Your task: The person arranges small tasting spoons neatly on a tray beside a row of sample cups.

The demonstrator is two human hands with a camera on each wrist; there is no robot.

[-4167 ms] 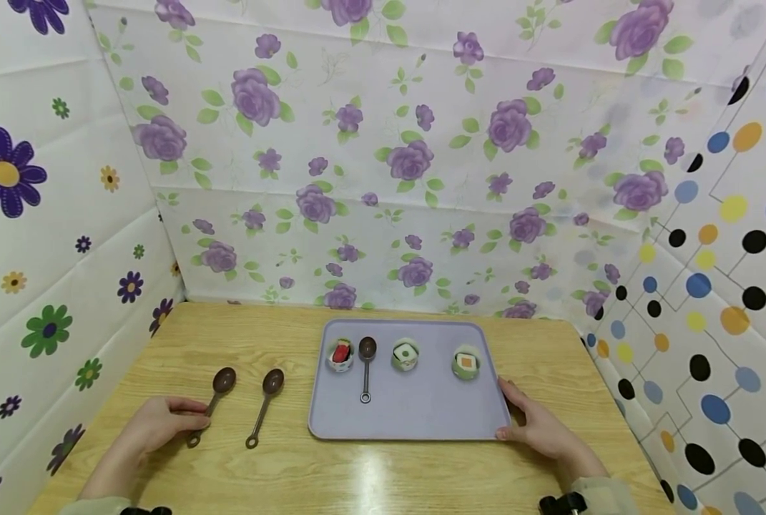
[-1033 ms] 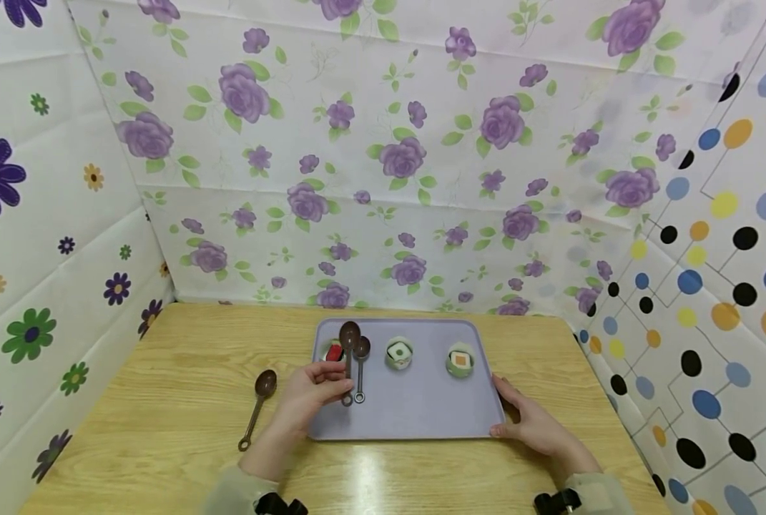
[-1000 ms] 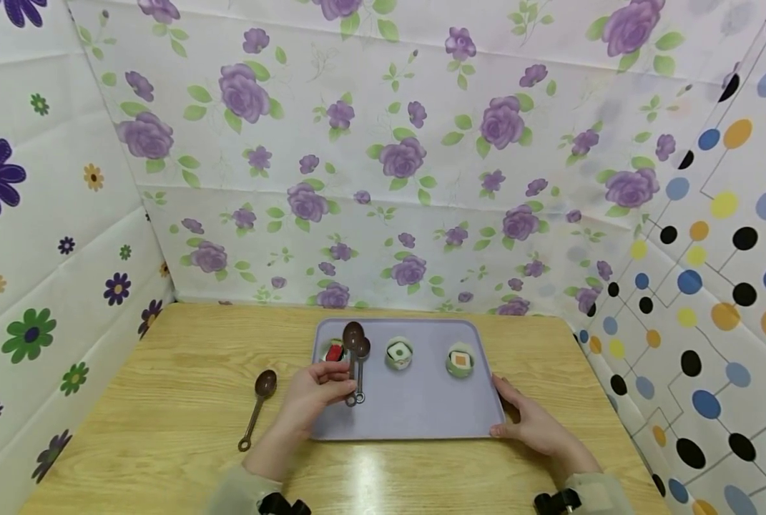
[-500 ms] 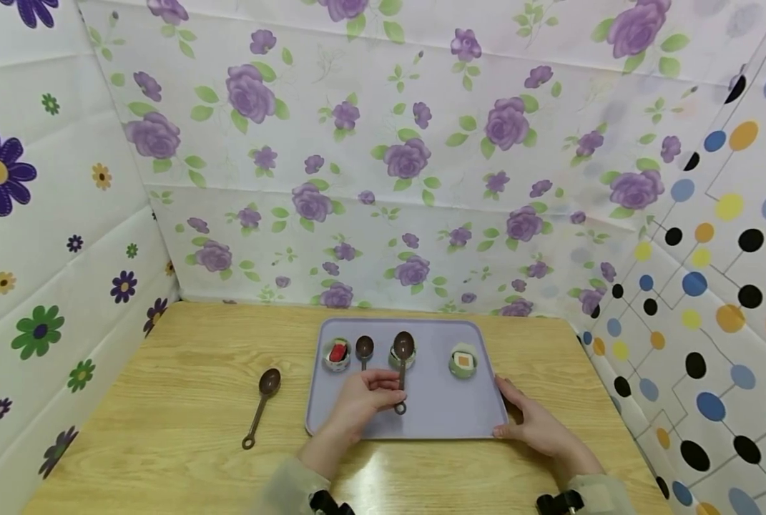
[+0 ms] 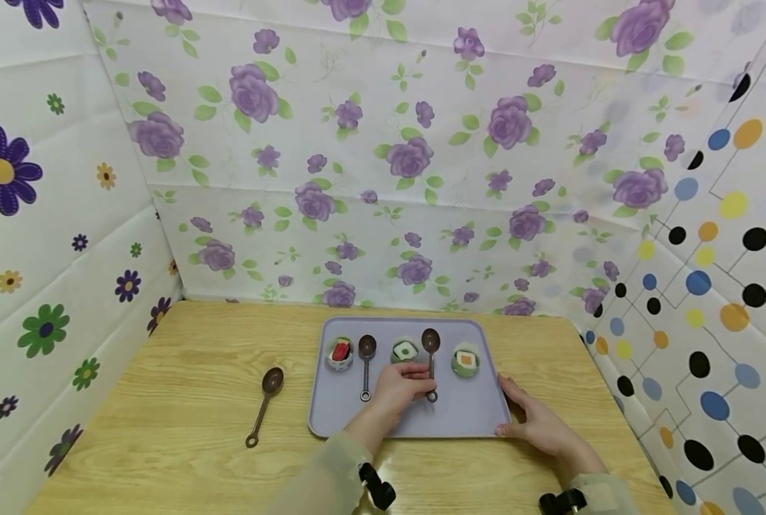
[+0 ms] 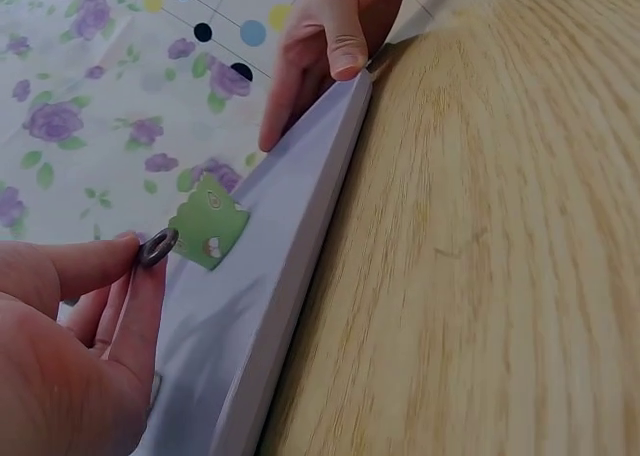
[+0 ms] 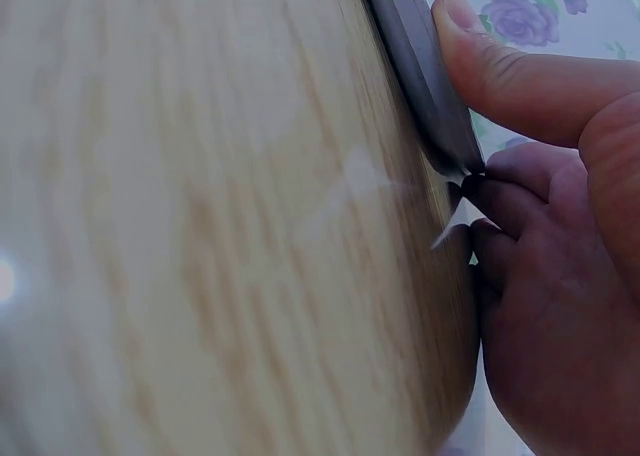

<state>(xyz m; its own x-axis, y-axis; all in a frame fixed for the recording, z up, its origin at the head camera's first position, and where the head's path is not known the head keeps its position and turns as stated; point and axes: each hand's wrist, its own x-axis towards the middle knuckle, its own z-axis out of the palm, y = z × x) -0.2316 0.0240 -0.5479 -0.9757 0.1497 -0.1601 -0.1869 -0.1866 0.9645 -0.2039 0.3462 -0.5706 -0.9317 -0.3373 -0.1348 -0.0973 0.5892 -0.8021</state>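
My left hand (image 5: pixel 392 393) pinches the handle of a brown spoon (image 5: pixel 430 342) between thumb and fingers, over the lilac tray (image 5: pixel 460 415). The spoon's ring end (image 6: pixel 158 247) shows in the left wrist view. The spoon is between a cup with a white, green-centred sushi-like piece (image 5: pixel 405 350) and a green cup with a white, orange-centred piece (image 5: pixel 465 360). A second spoon (image 5: pixel 367 347) lies on the tray beside a cup with a red-topped piece (image 5: pixel 340 350). My right hand (image 5: pixel 540 425) grips the tray's near right corner, thumb at the rim (image 7: pixel 425 86).
A third brown spoon (image 5: pixel 272 383) lies on the wooden table (image 5: pixel 183 379), left of the tray. Flowered and dotted cloths (image 5: pixel 408 236) hang behind and at both sides of the table.
My left hand took the leftmost spoon from the table and carried it right, past the red-topped piece and the middle cup. My right hand has stayed at the tray's corner.
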